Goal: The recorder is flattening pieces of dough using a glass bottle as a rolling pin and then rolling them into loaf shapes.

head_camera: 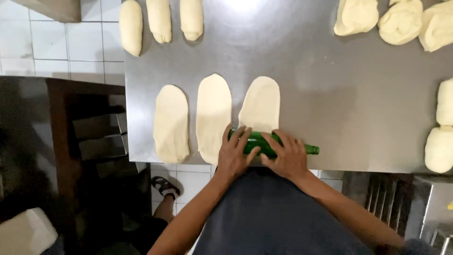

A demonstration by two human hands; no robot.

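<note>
Now both palms, left hand [234, 153] and right hand [287, 156], press flat on the green bottle [258, 141], fingers open, hiding the flattened dough [260, 104] near edge; bottle contents unclear.

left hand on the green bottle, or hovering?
Touching. The head view shows the left hand pressed flat on the green bottle, fingers draped over it.
</note>
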